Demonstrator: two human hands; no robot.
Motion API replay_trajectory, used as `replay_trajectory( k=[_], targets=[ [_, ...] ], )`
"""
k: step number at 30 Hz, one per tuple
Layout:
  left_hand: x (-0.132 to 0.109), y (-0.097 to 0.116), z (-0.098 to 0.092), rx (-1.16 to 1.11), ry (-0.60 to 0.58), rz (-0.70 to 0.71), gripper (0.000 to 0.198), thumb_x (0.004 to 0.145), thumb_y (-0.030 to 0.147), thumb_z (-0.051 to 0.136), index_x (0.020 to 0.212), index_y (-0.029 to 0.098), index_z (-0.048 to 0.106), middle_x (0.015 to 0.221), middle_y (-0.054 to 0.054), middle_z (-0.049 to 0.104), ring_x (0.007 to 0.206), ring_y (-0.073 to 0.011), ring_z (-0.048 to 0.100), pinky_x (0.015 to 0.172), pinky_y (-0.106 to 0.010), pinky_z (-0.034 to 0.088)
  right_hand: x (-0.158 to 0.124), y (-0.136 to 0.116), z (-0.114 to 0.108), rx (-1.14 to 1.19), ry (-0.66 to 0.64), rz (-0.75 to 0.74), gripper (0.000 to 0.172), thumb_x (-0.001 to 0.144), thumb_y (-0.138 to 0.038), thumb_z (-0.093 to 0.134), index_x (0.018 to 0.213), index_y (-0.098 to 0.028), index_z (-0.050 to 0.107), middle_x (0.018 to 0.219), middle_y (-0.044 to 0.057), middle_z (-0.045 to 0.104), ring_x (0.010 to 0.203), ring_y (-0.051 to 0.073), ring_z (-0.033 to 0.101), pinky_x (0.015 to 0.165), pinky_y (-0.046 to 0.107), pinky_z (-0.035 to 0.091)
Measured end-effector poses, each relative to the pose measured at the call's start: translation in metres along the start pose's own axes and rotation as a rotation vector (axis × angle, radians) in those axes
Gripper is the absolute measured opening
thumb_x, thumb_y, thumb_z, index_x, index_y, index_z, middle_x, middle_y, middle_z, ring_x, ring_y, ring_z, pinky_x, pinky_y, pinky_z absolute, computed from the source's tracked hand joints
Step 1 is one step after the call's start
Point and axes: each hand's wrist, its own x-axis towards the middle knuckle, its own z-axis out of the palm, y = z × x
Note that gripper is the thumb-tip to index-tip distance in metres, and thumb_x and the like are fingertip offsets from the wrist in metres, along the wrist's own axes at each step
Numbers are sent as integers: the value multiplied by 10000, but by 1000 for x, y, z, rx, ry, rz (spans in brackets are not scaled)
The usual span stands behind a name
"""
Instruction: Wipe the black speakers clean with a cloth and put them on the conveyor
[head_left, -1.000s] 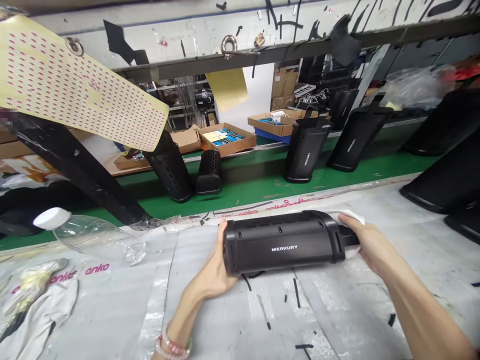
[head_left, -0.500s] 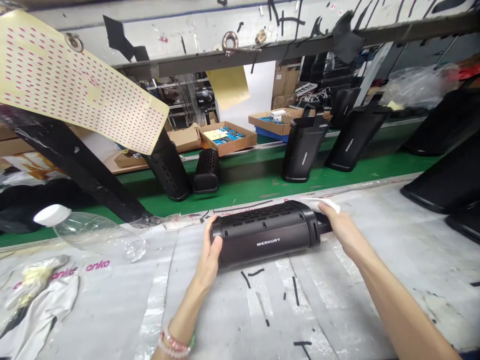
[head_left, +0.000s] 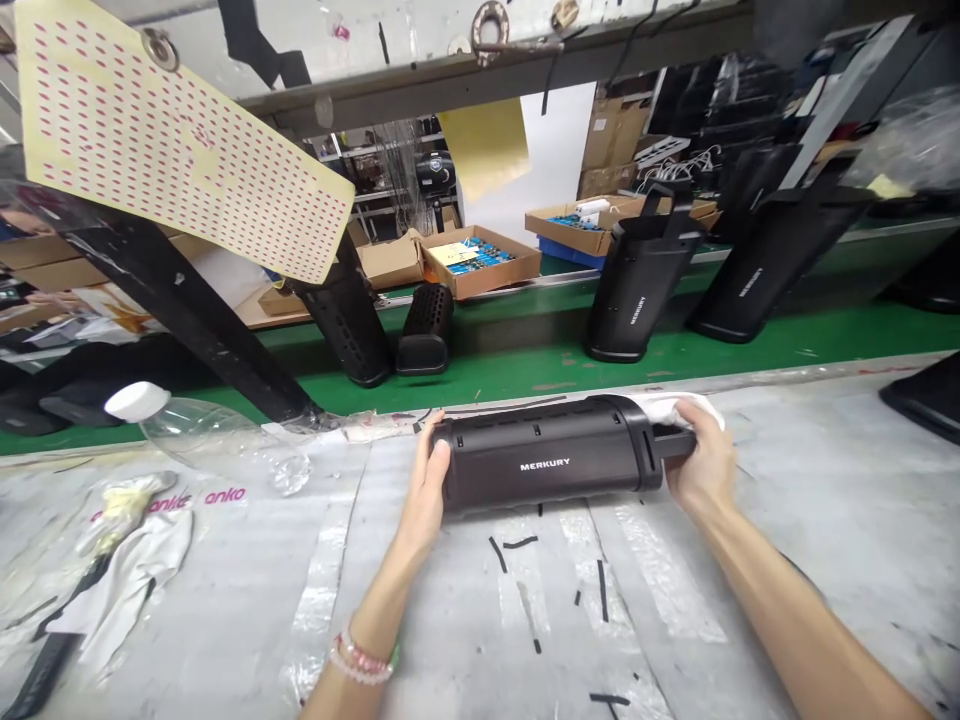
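Note:
A black speaker (head_left: 547, 475) marked MERKURY lies on its side over the pale covered bench, its handle pointing right. My left hand (head_left: 426, 490) grips its left end, thumb on the front face and fingers behind. At the other end, my right hand (head_left: 703, 465) is closed around a white cloth (head_left: 664, 411) beside the black handle (head_left: 673, 443). Part of the cloth sticks out past the fingers, and some of it is hidden behind the speaker and handle.
Black speakers (head_left: 637, 290) stand on the green surface (head_left: 517, 360) beyond the bench. A clear bottle (head_left: 217, 440), a white rag (head_left: 142, 580) and a black-handled tool (head_left: 52, 655) lie left. A dark slanted post (head_left: 187, 300) and an overhead beam (head_left: 420, 85) frame the bench.
The view has shifted, so the background sits farther right. The speaker's front now faces me more squarely. My right hand has closed in around the cloth by the handle.

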Motion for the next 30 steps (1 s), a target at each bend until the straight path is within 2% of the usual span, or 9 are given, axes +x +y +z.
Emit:
replay_trajectory(
  k=[2,6,8,12,15,19,24,30],
  targets=[
    [1,0,0,-11,3,-6,518,928,590,425,1359,304,447,1517,-28,394,1447,-245,278,1218,-450,154,-3,0,1,50,-19,4,196,835,-306,654,739,-146,592,726,-22,584,659,103,548,625,248,471],
    [2,1,1,-10,24,-12,497,929,570,443,1351,308,474,1494,-28,426,1428,-253,317,1205,-453,200,-5,-4,2,100,-75,39,147,610,-280,704,652,-168,619,646,-47,573,611,102,529,568,212,452],
    [2,3,2,-16,37,-23,497,925,566,455,1349,309,488,1470,-31,457,1418,-255,342,1195,-447,239,-5,-5,2,101,-84,60,141,570,-289,695,626,-178,628,629,-48,579,598,107,527,548,207,444],
    [1,4,5,-29,93,-28,527,890,580,503,1318,274,536,1381,-55,547,1400,-269,380,1180,-443,285,-5,-6,3,89,-79,73,122,558,-294,675,585,-196,608,592,-57,564,565,106,500,541,206,434],
    [1,4,5,-26,116,-24,541,876,587,516,1305,259,550,1331,-64,582,1393,-278,389,1184,-449,277,-5,-5,4,84,-79,63,131,557,-300,661,552,-199,580,561,-59,536,544,99,478,532,201,414],
    [2,0,4,-46,108,-32,555,857,603,520,1304,274,541,1353,-64,562,1363,-294,423,1170,-458,295,-5,-4,5,65,-97,19,162,567,-298,631,482,-198,537,497,-54,496,508,94,451,522,204,375],
    [3,-4,2,-92,78,-38,532,827,587,564,1271,295,546,1359,-64,545,1347,-322,425,1168,-517,249,-5,-5,5,24,-156,-9,183,576,-324,572,456,-189,596,499,6,571,517,133,493,578,256,401],
    [3,-3,1,-36,93,48,512,808,581,588,1225,284,581,1368,-57,532,1347,-320,409,1155,-486,280,-7,-6,6,14,-210,-3,196,557,-342,545,427,-201,586,480,28,542,531,166,493,572,301,408]
  ],
)
